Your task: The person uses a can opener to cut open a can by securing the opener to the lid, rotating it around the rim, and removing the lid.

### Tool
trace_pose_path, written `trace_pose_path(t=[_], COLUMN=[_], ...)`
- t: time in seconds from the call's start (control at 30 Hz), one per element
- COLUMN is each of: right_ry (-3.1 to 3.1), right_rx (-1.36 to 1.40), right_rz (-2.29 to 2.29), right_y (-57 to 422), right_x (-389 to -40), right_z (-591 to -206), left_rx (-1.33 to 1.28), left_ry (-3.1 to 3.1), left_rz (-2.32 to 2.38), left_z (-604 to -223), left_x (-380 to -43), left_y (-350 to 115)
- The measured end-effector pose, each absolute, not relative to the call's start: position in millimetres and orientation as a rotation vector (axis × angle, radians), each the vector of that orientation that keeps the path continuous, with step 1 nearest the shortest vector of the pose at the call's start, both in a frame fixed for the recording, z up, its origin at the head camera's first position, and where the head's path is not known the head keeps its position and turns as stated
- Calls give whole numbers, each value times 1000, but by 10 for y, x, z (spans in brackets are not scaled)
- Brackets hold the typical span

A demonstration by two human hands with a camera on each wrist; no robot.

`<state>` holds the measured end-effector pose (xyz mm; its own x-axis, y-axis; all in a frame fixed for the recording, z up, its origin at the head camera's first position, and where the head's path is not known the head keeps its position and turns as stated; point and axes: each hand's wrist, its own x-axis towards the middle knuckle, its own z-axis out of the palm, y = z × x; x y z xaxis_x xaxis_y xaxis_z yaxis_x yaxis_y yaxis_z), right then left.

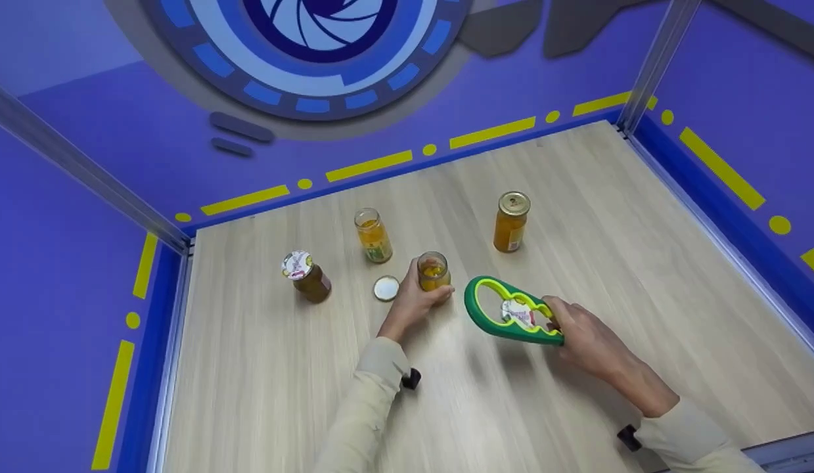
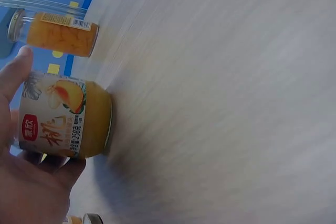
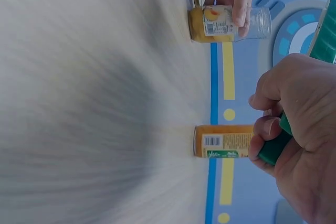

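My left hand grips a lidless glass jar of yellow fruit; its label with a peach picture faces the left wrist view. The jar's base is at or close to the tabletop. In my right hand is a green jar opener with a lime scalloped inner edge, held by one end above the table. A white printed lid shows within the opener's loop; whether the opener grips it I cannot tell. Curled fingers wrap the green handle in the right wrist view.
An open jar stands behind my left hand, with a loose lid lying on the table nearby. A lidded dark jar is at left. Another lidded orange jar stands at back right. Blue walls border the table.
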<state>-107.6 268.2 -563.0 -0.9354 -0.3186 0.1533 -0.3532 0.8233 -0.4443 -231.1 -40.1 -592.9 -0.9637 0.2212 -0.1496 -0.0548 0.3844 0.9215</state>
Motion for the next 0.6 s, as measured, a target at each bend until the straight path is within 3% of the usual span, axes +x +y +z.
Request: trace_pose_path(t=[0.6], right_ry=[-2973], right_rx=[488], right_rz=[750], right_y=[2683], right_x=[-1079], right_z=[-5625], left_rx=[-182], left_ry=[2697], left_rz=[1381], left_z=[-5854], left_x=[-2858], left_y=[32])
